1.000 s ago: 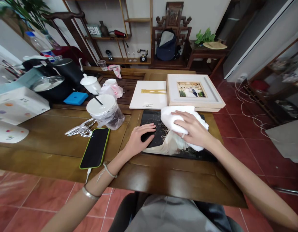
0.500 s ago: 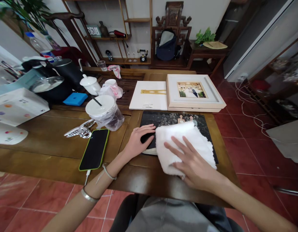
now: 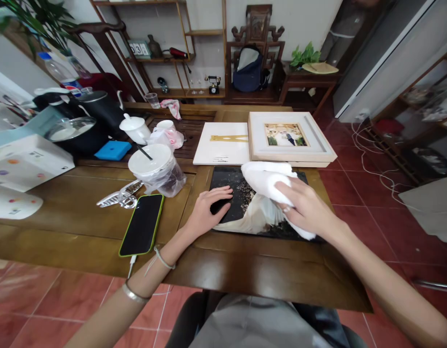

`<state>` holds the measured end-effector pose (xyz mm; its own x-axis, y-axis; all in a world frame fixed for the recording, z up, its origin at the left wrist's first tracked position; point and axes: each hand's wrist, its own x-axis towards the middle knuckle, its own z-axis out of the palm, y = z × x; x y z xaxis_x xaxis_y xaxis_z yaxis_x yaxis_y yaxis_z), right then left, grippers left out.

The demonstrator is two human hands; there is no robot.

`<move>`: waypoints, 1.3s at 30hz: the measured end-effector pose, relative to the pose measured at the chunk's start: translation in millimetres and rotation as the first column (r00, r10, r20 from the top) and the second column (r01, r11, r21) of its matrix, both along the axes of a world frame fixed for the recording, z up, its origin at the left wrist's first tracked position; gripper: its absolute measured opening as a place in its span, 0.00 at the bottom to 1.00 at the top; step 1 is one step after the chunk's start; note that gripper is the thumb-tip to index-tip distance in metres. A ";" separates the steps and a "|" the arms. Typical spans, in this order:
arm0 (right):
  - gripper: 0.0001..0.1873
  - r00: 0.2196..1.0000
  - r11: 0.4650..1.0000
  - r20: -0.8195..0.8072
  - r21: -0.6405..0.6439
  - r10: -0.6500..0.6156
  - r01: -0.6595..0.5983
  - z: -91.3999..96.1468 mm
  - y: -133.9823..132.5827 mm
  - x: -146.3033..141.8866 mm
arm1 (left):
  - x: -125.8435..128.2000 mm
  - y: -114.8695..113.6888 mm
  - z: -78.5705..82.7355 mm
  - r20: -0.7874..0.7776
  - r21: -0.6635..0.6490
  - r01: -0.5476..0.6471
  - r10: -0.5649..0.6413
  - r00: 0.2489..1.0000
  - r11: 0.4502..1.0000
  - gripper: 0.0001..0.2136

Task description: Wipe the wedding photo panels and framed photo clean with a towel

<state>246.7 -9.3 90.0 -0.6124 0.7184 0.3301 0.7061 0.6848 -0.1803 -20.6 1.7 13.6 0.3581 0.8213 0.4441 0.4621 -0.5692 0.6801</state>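
Note:
A dark wedding photo panel (image 3: 238, 193) lies flat near the table's front edge, a pale dress showing in its lower part. My left hand (image 3: 211, 205) rests at the panel's left edge, fingers stretched and thumb apart, holding nothing. Bunched in my right hand (image 3: 306, 203) is a white cloth (image 3: 265, 179), closed in the fingers over the panel's right half. The cloth and hand hide the upper right of the picture.
Behind the panel lie a white booklet (image 3: 223, 152) and a boxed framed photo (image 3: 289, 137). To the left are a phone (image 3: 142, 224) on a cable, silver scissors (image 3: 120, 194), a bagged white cup (image 3: 153, 164), a blue block (image 3: 112, 150) and a black pot (image 3: 73, 135).
My right hand has gone from lying flat on the spread cloth to gripping it bunched, farther up the panel. More of the pale dress shows. My left hand stays put.

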 end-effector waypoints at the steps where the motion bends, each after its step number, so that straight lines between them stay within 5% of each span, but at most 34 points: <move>1: 0.13 0.999 1.000 0.042 -0.005 0.014 -0.014 -4.3 10.4 -5.8 | -0.2 0.1 -0.3 -0.001 -0.001 0.000 0.000 1.000 1.000 0.09; 8: 0.29 0.977 0.990 0.197 -0.133 0.080 -0.054 -29.6 25.8 -32.3 | 0.4 -0.2 -1.1 -0.016 -0.017 -0.011 0.011 1.000 1.000 0.09; 21: 0.27 0.963 0.893 0.031 -0.384 0.268 -0.236 -18.6 -78.6 -28.4 | -0.8 -0.5 1.0 -0.039 -0.046 0.006 -0.008 0.999 0.999 0.10; 24: 0.22 0.960 0.899 -0.062 -0.339 0.274 -0.278 -11.8 -88.5 -16.7 | 0.0 -0.6 1.4 -0.030 -0.046 0.000 -0.001 1.000 0.999 0.09; 28: 0.06 0.968 0.976 -0.240 -0.187 0.067 -0.114 -4.4 -70.5 2.0 | 0.2 -1.2 2.7 -0.027 -0.046 0.000 -0.001 1.000 0.999 0.09; 32: 0.05 0.964 0.989 -0.236 -0.114 -0.121 0.096 -6.8 -22.7 1.4 | 0.0 -1.9 3.6 -0.020 -0.036 -0.012 0.012 1.000 0.999 0.09; 34: 0.06 0.978 0.992 -0.186 -0.100 -0.097 0.079 -12.4 2.6 -8.4 | -0.5 -2.5 3.9 -0.015 -0.033 -0.011 0.011 1.000 0.999 0.09; 39: 0.25 0.997 0.992 0.074 -0.124 0.019 -0.010 -28.1 31.9 -40.6 | -3.4 -3.5 4.2 0.042 -0.018 -0.094 0.095 0.995 0.995 0.10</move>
<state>206.1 22.6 62.0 -0.6427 0.7416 0.1924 0.7110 0.6709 -0.2108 -24.0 -1.8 17.8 0.2593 0.8576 0.4442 0.4839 -0.5134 0.7087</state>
